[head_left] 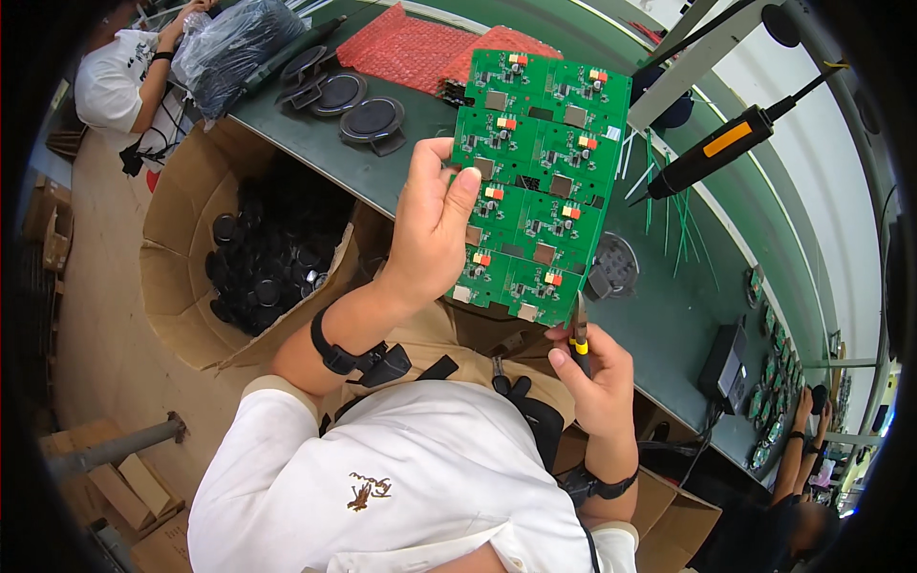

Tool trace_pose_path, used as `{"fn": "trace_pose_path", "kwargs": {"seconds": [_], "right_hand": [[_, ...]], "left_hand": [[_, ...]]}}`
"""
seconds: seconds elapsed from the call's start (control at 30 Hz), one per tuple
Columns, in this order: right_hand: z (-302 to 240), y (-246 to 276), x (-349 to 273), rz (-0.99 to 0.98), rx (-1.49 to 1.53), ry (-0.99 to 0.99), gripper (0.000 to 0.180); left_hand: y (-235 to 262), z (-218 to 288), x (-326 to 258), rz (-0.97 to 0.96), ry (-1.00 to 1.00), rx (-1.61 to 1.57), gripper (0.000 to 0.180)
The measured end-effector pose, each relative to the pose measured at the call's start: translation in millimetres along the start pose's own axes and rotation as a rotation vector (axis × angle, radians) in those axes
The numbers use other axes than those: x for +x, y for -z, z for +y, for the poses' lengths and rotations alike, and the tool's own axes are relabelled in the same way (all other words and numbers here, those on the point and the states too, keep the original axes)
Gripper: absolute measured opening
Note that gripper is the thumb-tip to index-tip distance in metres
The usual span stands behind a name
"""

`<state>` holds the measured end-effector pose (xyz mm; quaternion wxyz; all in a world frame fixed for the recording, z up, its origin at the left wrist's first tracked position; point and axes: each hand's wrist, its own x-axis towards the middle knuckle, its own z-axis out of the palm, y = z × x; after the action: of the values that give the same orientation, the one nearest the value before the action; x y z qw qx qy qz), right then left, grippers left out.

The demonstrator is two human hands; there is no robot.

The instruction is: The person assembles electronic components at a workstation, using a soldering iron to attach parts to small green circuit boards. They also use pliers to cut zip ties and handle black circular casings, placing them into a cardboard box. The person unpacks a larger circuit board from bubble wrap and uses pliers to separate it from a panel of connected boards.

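Note:
My left hand (430, 224) grips a green circuit board panel (535, 191) by its left edge, thumb on the face. The panel carries several repeated sections with silver squares and red-and-cream connectors, and is held up over the bench edge. In my right hand (597, 377) is a pair of pliers or cutters (580, 334) with black-and-yellow handles. Their metal jaws point up and meet the panel's lower right corner; whether they bite on it cannot be made out. Behind the panel, a clear round container (613, 265) stands partly hidden on the bench.
A cardboard box (181, 258) of black round parts stands left, below the green bench (659, 334). Round black holders (373, 122) and red bubble wrap (401, 48) lie at the back. An electric screwdriver (712, 153) hangs at right. Boards (778, 372) line the right side. Other people work at both ends.

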<state>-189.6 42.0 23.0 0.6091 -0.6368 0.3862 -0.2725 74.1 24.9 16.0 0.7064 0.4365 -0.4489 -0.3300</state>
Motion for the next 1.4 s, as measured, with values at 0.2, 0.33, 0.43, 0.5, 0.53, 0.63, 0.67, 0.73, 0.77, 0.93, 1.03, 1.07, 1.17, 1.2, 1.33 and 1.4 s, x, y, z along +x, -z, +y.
{"fn": "trace_pose_path", "kwargs": {"seconds": [0.2, 0.33, 0.43, 0.5, 0.53, 0.63, 0.67, 0.73, 0.77, 0.93, 1.03, 1.07, 1.17, 1.2, 1.33, 1.4], "right_hand": [[25.4, -17.8, 5.6, -0.453, 0.864, -0.045, 0.019], [18.6, -10.5, 6.6, -0.170, 0.315, 0.041, 0.024], [5.7, -1.1, 12.4, -0.027, 0.026, 0.100, 0.032], [-2.1, 1.3, 17.6, 0.017, -0.054, 0.112, 0.038], [-5.7, 1.4, 19.2, 0.035, -0.064, 0.110, 0.037], [-14.4, 1.8, 24.4, 0.063, -0.083, 0.114, 0.036], [-16.7, 2.5, 25.8, 0.061, -0.084, 0.117, 0.036], [-20.2, 5.4, 29.2, 0.061, -0.094, 0.135, 0.035], [-20.9, 6.6, 30.7, 0.057, -0.061, 0.114, 0.034], [-16.9, 6.4, 32.8, 0.003, 0.161, 0.028, 0.025], [-12.1, 1.7, 30.9, -0.127, 0.531, -0.010, 0.020], [-10.6, -0.4, 31.0, -0.138, 0.582, -0.029, 0.019], [-8.4, -3.8, 31.6, -0.182, 0.779, -0.024, 0.020], [-8.8, -3.2, 31.4, -0.130, 0.726, -0.002, 0.020], [-17.6, 12.7, 21.4, 0.052, 0.532, 0.098, 0.020], [-22.9, 23.7, 13.5, 0.075, 0.511, 0.156, 0.020]], "left_hand": [[-4.2, -12.5, -0.4, -0.073, 0.156, -0.220, 0.024], [-1.4, -16.1, -3.1, -0.038, 0.166, -0.249, 0.025], [3.2, -12.5, -2.9, -0.018, 0.087, -0.199, 0.026], [2.1, -10.3, -1.4, -0.022, 0.046, -0.181, 0.026], [1.3, -9.1, -0.8, -0.020, 0.016, -0.180, 0.026], [1.9, -5.2, -1.8, -0.012, -0.060, -0.122, 0.025], [2.0, -4.4, -3.8, -0.013, -0.055, -0.095, 0.026], [1.4, -4.7, -7.0, -0.017, -0.053, -0.058, 0.029], [0.6, -6.0, -7.2, -0.031, -0.067, -0.041, 0.029], [-3.9, -12.6, -3.6, -0.055, -0.117, -0.045, 0.028], [-3.1, -10.5, -3.7, -0.119, 0.043, -0.221, 0.027], [-2.2, -9.3, -3.6, -0.138, 0.101, -0.244, 0.029], [1.3, -6.7, -5.3, -0.210, 0.218, -0.274, 0.031], [2.8, -6.5, -6.8, -0.216, 0.250, -0.253, 0.031], [31.2, -8.2, 10.5, -0.190, 0.294, -0.028, 0.026], [56.1, -18.8, 47.1, 0.071, 0.201, -0.015, 0.021]]}}
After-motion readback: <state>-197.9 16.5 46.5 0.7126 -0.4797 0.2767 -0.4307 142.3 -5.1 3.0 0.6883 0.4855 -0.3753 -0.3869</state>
